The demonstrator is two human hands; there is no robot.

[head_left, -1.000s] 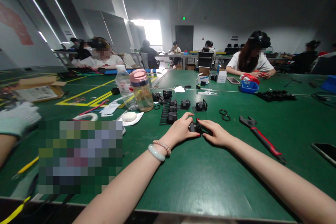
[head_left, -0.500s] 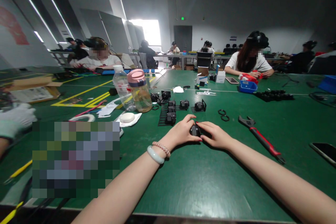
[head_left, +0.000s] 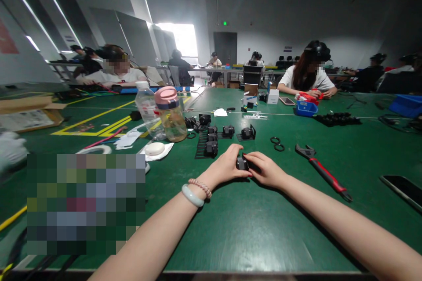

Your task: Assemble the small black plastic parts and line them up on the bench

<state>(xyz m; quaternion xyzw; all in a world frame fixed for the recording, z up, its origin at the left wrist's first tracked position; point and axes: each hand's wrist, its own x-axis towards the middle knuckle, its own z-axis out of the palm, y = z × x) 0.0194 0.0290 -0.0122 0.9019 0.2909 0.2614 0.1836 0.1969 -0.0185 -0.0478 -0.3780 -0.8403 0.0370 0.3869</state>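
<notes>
Left hand (head_left: 227, 163): curled around the left side of a small black part (head_left: 242, 163), its fingers at the far side and its thumb at the near side, pinching the part between them. Right hand (head_left: 268, 170): fingers bent and held close together, tips against or just beside the part's right side. Whether this hand also pinches the part cannot be told.

Position of the part: between the two hands, directly to the right of the left palm and to the left of the right fingertips. Neither hand is clearly nearer; the left encloses more of it. Long axis: cannot be told, as fingers cover both ends.

Outward from the hands: similar black pieces (head_left: 211, 148) stand on the green table (head_left: 244, 232), beyond the left hand and slightly to its left. Another black piece (head_left: 247, 132) sits almost straight beyond the held part, apart from it. Two black rings (head_left: 277, 143) lie beyond the right hand, edges touching or nearly so. To the right, a wrench (head_left: 325, 172) lies flat, head toward the rings, red-and-black handle slanting toward the near right.
</notes>
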